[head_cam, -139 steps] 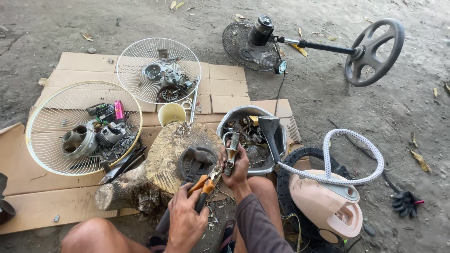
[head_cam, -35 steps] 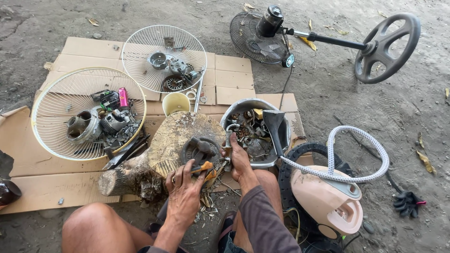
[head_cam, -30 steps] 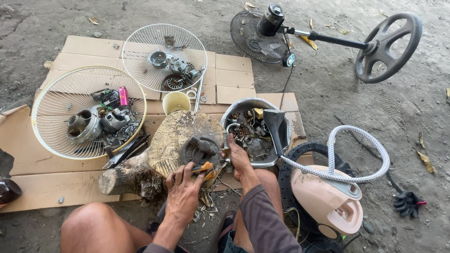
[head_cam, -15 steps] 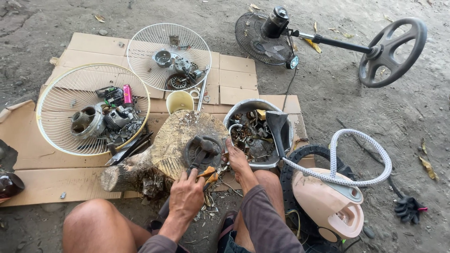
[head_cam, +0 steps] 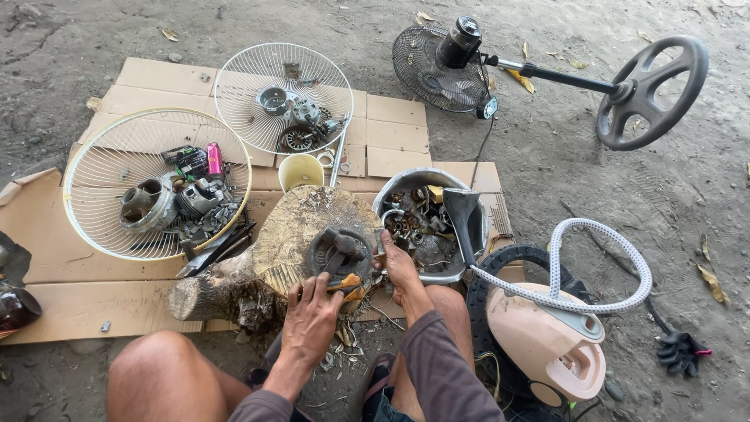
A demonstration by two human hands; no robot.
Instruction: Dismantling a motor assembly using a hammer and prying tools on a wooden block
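Orange-handled pliers (head_cam: pixel 348 283) being clenched in the left hand (head_cam: pixel 311 316), biting at the dark round motor part (head_cam: pixel 337 252) just beyond, atop the log (head_cam: pixel 269 254); right hand (head_cam: pixel 400 266) bracing its edge, fingers open. Risking the pliers slipping, the part skidding off.

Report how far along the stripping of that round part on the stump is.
Done, by the look of it: two white fan guards already hold loose motor parts, and the metal bowl holds scrap. In hand: the left hand grips an orange-handled tool at the dark round part on the stump, and the right hand steadies its edge. Left: the part looks whole, and the black standing fan lies unopened.
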